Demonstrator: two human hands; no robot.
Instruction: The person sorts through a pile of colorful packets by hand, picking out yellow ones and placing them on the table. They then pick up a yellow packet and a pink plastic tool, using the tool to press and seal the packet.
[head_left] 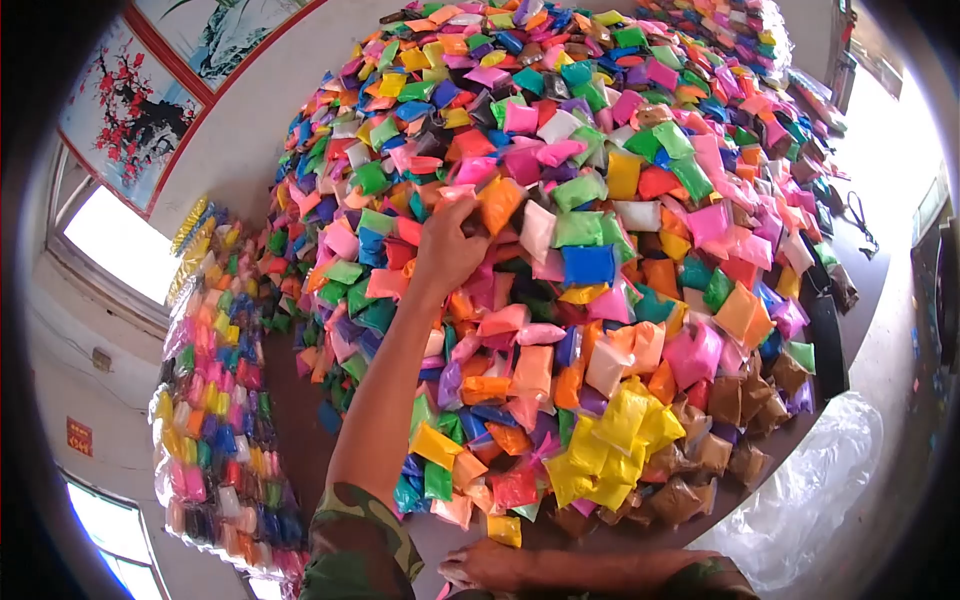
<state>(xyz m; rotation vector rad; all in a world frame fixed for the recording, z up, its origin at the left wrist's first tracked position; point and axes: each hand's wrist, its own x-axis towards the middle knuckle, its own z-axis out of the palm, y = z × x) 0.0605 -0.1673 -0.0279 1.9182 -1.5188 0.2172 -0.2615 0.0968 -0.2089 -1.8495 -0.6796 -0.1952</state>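
A large heap of small soft plastic packets (520, 330) in many colours stands before me. My left hand (452, 240) reaches up its face, thumb and fingers closed at the edge of an orange packet (500, 204). Beside that lies a pale pink packet (537, 230). Low in front, my right hand (485, 566) rests near the table's front edge with its fingers curled in; a sliver of pink shows under them, too little to name. Just above it are a single yellow packet (504, 530) and a cluster of yellow packets (615, 445).
Brown packets (705, 455) lie at the heap's lower right. Beyond the table edge spreads a clear plastic sheet or bag (800, 500). A tall clear bag full of coloured packets (215, 430) stands on the left. A black strap-like object (828, 345) lies at the right.
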